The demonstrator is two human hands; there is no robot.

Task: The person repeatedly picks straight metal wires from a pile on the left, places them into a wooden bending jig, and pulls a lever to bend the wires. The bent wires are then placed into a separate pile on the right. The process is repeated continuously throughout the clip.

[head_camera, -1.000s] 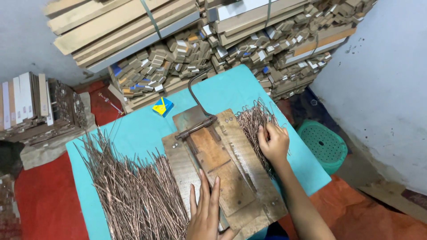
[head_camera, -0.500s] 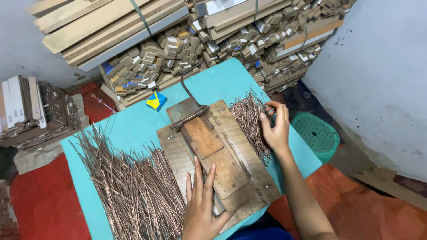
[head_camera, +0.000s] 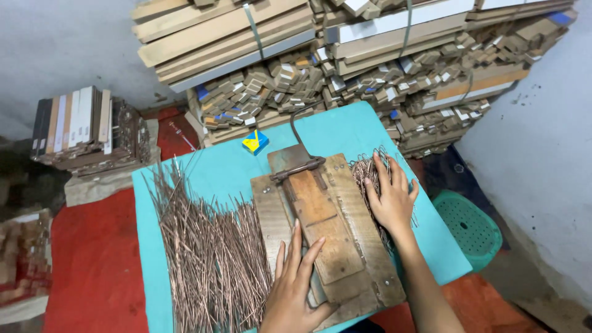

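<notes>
Two hands down flat now: the left hand (head_camera: 297, 285) lies palm-down, fingers spread wide, on the near end of the wooden bending jig (head_camera: 324, 231), holding nothing. Out to its right, the right hand (head_camera: 390, 196) presses open-fingered onto the small heap of bent copper wires (head_camera: 365, 168). Straight copper rods (head_camera: 206, 246) lie piled just left of the left hand.
</notes>
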